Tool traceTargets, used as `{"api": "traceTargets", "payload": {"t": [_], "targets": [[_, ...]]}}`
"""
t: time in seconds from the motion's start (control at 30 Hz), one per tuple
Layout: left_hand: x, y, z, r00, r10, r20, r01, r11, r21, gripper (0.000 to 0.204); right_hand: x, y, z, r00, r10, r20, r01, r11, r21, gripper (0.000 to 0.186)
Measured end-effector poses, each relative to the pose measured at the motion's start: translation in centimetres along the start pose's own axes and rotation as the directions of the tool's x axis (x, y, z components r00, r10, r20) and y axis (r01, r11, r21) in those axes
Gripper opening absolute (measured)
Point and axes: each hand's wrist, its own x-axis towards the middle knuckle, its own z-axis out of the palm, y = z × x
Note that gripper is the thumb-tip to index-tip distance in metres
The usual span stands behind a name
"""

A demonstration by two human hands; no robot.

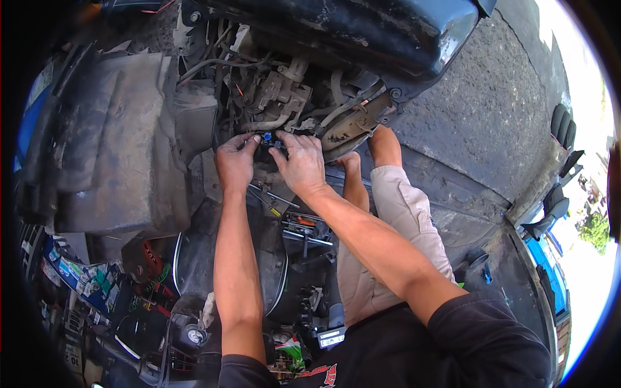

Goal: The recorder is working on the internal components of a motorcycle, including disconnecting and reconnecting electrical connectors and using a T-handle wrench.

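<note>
Both hands meet at a small black part with blue pieces (268,136), low in front of an engine. My left hand (235,161) pinches its left side between thumb and fingers. From the right, my right hand (303,161) has its thumb and index finger closed on the same part. The fingers cover much of it, so its exact kind is unclear. Just beyond the hands is the dusty engine (278,94), with hoses and cables around it. A curved metal pipe with a rusty shield (352,129) runs to the right of my right hand.
A dark glossy tank (381,32) overhangs the engine. A worn grey panel (113,139) stands at left. Below my hands lie a screwdriver (268,205) and an open tray of tools (304,226). My bent legs (394,226) are at right, on concrete (485,116).
</note>
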Motion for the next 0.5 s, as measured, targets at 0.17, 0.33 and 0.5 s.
{"api": "traceTargets", "payload": {"t": [0.17, 0.33, 0.5], "targets": [[0.6, -0.7, -0.2, 0.999, 0.032, 0.033, -0.031, 0.999, -0.019, 0.029, 0.3, -0.6, 0.1, 0.995, 0.07, 0.066, -0.069, 0.998, -0.011, 0.036], [0.9, -0.5, -0.3, 0.998, 0.015, 0.058, -0.012, 0.998, -0.062, 0.025, 1.0, -1.3, -0.2, 0.969, 0.181, 0.166, -0.177, 0.984, -0.038, 0.039], [0.6, -0.5, -0.3, 0.998, 0.022, 0.064, -0.015, 0.994, -0.113, 0.026, 2.1, -2.8, -1.2, 0.92, 0.248, 0.304, -0.221, 0.968, -0.12, 0.043]]}}
